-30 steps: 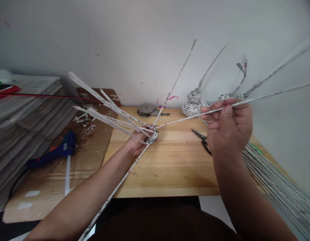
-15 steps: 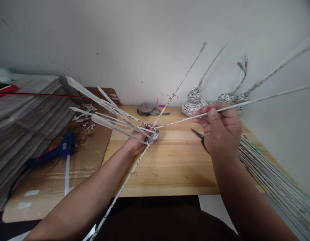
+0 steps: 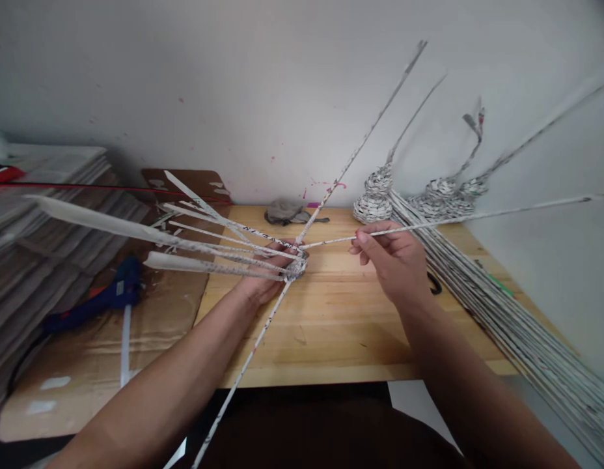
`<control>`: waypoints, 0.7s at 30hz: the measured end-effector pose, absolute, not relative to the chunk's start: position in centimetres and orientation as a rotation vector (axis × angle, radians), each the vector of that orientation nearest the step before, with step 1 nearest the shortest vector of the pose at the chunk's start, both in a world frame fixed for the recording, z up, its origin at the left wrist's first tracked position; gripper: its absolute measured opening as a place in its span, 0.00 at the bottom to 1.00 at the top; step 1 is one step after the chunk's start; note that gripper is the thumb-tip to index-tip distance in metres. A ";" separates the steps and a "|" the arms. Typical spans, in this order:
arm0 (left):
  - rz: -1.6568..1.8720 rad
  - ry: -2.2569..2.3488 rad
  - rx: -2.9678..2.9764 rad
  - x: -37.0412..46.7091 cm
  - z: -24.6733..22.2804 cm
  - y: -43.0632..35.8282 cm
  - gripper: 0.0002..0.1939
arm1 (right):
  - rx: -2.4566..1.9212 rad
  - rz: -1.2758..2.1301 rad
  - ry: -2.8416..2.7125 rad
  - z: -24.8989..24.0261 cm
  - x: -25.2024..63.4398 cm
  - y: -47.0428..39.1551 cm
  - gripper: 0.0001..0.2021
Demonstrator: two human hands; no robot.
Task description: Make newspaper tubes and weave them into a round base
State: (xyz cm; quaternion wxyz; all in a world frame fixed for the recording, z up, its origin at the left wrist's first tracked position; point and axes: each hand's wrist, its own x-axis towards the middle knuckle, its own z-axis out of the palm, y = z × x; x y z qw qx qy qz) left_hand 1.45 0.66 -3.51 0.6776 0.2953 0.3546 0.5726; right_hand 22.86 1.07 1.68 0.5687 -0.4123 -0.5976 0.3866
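Note:
My left hand [image 3: 265, 273] is closed around a small woven piece of rolled newspaper [image 3: 296, 266] above the wooden table. Several paper tubes fan out of it: a bunch points left with flattened pale ends, one runs up to the right, and another slants down toward my body. A long paper tube [image 3: 439, 223] stretches right from the woven piece. My right hand [image 3: 392, 257] pinches this tube between thumb and fingers, a short way from the weave. The left fingers are partly hidden behind the tubes.
Woven paper gourd shapes [image 3: 375, 198] stand by the wall, near a bundle of paper tubes [image 3: 507, 326]. A black scissor handle [image 3: 434, 283] shows beside my right wrist. At left are a blue glue gun [image 3: 119, 286], cardboard [image 3: 160, 339] and stacked newspapers [image 3: 53, 241]. A grey cloth [image 3: 285, 212] lies behind.
My right hand has slid left along the tube, closer to the woven piece. The left-pointing tubes have swung lower and spread. My left hand keeps its hold.

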 end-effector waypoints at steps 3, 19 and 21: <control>1.300 0.808 0.652 1.5 -3.4 0.6 0.19 | -0.978 0.853 -1.421 1.9 22.8 0.8 0.06; 1.388 0.882 0.703 1.8 -3.6 0.3 0.15 | -1.082 1.223 -1.411 -0.3 19.8 0.7 0.12; 1.415 0.929 0.760 2.0 -3.3 0.1 0.15 | -1.086 1.236 -1.390 -0.8 18.6 0.3 0.13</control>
